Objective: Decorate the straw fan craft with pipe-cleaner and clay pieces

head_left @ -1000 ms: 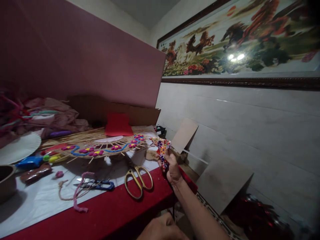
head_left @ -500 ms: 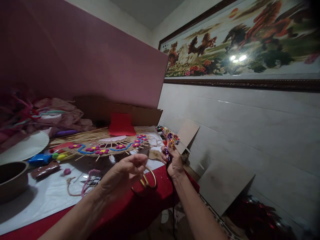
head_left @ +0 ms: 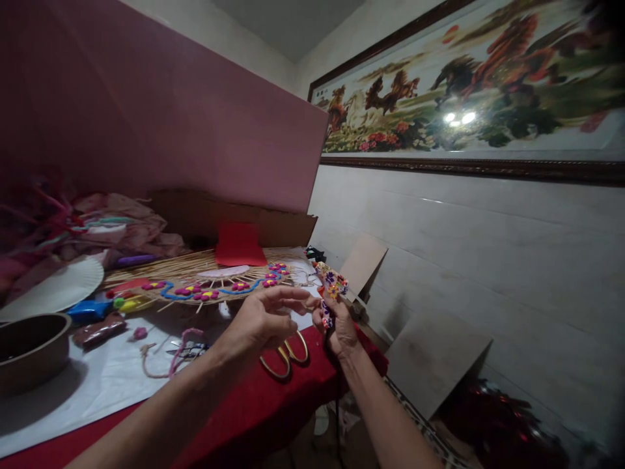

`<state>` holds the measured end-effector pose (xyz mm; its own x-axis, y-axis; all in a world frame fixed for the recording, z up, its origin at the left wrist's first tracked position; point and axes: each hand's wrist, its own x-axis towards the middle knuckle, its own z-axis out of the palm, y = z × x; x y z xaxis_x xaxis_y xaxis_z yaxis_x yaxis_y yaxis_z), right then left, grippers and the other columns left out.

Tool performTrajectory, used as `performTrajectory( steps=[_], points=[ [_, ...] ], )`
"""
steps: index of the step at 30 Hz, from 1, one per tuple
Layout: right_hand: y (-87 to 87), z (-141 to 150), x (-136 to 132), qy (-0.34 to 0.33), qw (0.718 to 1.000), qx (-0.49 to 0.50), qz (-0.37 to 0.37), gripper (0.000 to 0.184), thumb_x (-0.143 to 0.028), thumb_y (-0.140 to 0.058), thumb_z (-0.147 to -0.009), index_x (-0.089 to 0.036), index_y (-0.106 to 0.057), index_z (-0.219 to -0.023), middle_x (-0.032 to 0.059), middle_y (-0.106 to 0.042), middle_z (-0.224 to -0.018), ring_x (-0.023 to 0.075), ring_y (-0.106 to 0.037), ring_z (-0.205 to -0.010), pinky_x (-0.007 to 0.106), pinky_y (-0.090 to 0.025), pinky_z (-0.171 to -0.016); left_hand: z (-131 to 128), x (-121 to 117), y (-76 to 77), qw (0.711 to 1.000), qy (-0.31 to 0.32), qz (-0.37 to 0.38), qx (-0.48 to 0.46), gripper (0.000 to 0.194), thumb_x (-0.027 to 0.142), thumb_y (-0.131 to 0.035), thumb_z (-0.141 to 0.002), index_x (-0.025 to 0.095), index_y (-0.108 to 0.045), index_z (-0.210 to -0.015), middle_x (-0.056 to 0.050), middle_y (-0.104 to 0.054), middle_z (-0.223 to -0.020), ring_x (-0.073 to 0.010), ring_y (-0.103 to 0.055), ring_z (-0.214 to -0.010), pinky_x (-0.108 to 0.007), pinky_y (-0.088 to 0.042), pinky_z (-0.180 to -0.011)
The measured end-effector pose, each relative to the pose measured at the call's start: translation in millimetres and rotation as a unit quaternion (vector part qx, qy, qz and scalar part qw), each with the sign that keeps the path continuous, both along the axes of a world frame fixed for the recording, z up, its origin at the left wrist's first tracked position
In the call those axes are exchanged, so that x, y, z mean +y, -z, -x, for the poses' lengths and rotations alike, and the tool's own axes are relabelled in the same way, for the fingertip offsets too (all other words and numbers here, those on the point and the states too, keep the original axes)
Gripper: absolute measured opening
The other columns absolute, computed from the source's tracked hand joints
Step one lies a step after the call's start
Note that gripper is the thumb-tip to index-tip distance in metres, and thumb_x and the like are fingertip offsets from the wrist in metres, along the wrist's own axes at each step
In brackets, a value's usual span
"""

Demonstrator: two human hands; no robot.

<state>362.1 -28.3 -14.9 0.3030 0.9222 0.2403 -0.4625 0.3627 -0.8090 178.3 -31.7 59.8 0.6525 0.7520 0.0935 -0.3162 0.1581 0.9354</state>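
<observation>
In my right hand (head_left: 342, 329) is a flower-patterned glue gun (head_left: 333, 281), held by its handle, with a black cord (head_left: 337, 417) hanging down past the table edge. My left hand (head_left: 273, 316) reaches toward it with fingers stretched out and thumb apart. Its fingertips are close to the glue gun's handle; whether they touch is hard to tell. Below my left hand, gold-handled scissors (head_left: 280, 366) lie on the red cloth (head_left: 244, 404). Beyond stands a fan-shaped piece (head_left: 227, 294) of sticks, trimmed with pink flowers and a blue wavy line.
A brown pot (head_left: 34, 352), a white paper plate (head_left: 73, 284) and blue, brown and yellow packets sit on the left. Pink cord (head_left: 178, 345) and a small metal tool (head_left: 191, 350) lie nearby. Red paper (head_left: 239, 244) leans at the back. A framed horse picture (head_left: 454, 91) hangs on the wall.
My left hand has moved right toward the glue gun, its fingers now straightened out. My right hand keeps hold of the glue gun, which has tilted slightly.
</observation>
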Motion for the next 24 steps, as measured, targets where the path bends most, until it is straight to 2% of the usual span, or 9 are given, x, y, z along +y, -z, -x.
performTrajectory(
  steps=[3,6,8,10,13,15,17,20,24],
  points=[
    [-11.3,10.7,-16.7,-0.045,0.999,0.010,0.014,0.028,-0.037,-0.066,-0.072,-0.018,-0.052,-0.087,-0.0033,-0.061,-0.058,0.0058,-0.045,-0.030,0.014,-0.030,-0.025,-3.7,-0.4,-6.5,0.999,-0.008,-0.044,0.000,0.029,0.006,-0.064,-0.052,0.013,-0.067,-0.080,-0.002,-0.064,-0.072,-0.0023,-0.040,-0.043,-0.017,-0.029,-0.041],
    [-17.9,22.4,-32.2,-0.071,0.996,0.035,0.046,0.031,-0.035,-0.068,-0.071,-0.018,-0.054,-0.093,-0.0026,-0.063,-0.059,0.0085,-0.051,-0.034,0.015,-0.035,-0.026,-7.4,-5.2,-8.0,0.998,0.004,-0.065,-0.017,0.016,0.011,-0.066,-0.056,0.013,-0.066,-0.072,-0.002,-0.063,-0.068,-0.0106,-0.057,-0.057,-0.025,-0.046,-0.057],
    [-18.1,27.2,-38.3,-0.084,0.994,0.040,0.050,0.032,-0.035,-0.066,-0.073,-0.017,-0.054,-0.097,-0.0007,-0.066,-0.064,0.0108,-0.057,-0.039,0.017,-0.042,-0.030,-7.7,-9.1,-7.5,0.997,0.013,-0.067,-0.033,0.008,0.014,-0.067,-0.060,0.013,-0.064,-0.067,-0.002,-0.062,-0.067,-0.0149,-0.061,-0.062,-0.033,-0.050,-0.067],
    [-15.9,27.6,-39.8,-0.077,0.995,0.033,0.046,0.030,-0.035,-0.065,-0.076,-0.017,-0.054,-0.097,0.0020,-0.068,-0.069,0.0137,-0.063,-0.048,0.020,-0.049,-0.037,-4.3,-12.3,-7.3,0.996,0.008,-0.086,-0.038,0.004,0.013,-0.066,-0.061,0.013,-0.065,-0.065,-0.002,-0.061,-0.068,-0.0151,-0.063,-0.061,-0.034,-0.051,-0.067],
    [-11.3,19.6,-36.8,-0.032,0.999,0.009,0.038,0.027,-0.032,-0.066,-0.076,-0.016,-0.053,-0.093,0.0044,-0.069,-0.072,0.0180,-0.068,-0.061,0.027,-0.057,-0.052,9.8,-18.1,-10.0,0.989,-0.034,-0.140,-0.035,0.007,0.011,-0.065,-0.063,0.014,-0.069,-0.068,-0.005,-0.066,-0.071,-0.0139,-0.063,-0.063,-0.027,-0.051,-0.063],
    [-9.0,11.1,-35.2,0.001,0.999,-0.009,0.038,0.027,-0.030,-0.069,-0.074,-0.017,-0.053,-0.091,0.0047,-0.069,-0.072,0.0197,-0.069,-0.065,0.029,-0.058,-0.058,23.4,-26.1,-14.4,0.985,-0.060,-0.160,-0.028,0.007,0.015,-0.065,-0.067,0.016,-0.071,-0.072,-0.004,-0.066,-0.063,-0.0117,-0.059,-0.054,-0.022,-0.048,-0.052],
    [-8.6,2.9,-37.0,0.031,0.998,-0.015,0.046,0.029,-0.031,-0.071,-0.072,-0.016,-0.053,-0.090,0.0050,-0.069,-0.071,0.0206,-0.069,-0.065,0.030,-0.058,-0.058,36.8,-37.6,-19.9,0.989,-0.056,-0.138,-0.004,0.009,0.022,-0.066,-0.070,0.017,-0.071,-0.075,-0.001,-0.061,-0.048,-0.0074,-0.046,-0.035,-0.017,-0.033,-0.033],
    [-12.2,-5.2,-47.4,0.069,0.996,-0.016,0.062,0.032,-0.031,-0.072,-0.070,-0.017,-0.052,-0.091,0.0045,-0.069,-0.068,0.0195,-0.069,-0.060,0.027,-0.058,-0.054,48.9,-52.6,-25.3,0.995,-0.064,-0.078,0.000,0.010,0.025,-0.070,-0.066,0.018,-0.071,-0.073,-0.001,-0.059,-0.044,-0.0032,-0.031,-0.029,-0.016,-0.016,-0.029],
    [-20.7,-8.3,-68.3,0.082,0.994,-0.035,0.070,0.034,-0.031,-0.073,-0.069,-0.017,-0.052,-0.092,0.0033,-0.069,-0.068,0.0186,-0.068,-0.056,0.023,-0.055,-0.044,43.3,-49.0,-14.8,0.997,-0.068,-0.022,-0.029,0.013,0.025,-0.074,-0.062,0.018,-0.069,-0.071,-0.001,-0.063,-0.055,-0.0058,-0.044,-0.038,-0.016,-0.025,-0.034]
  ],
)
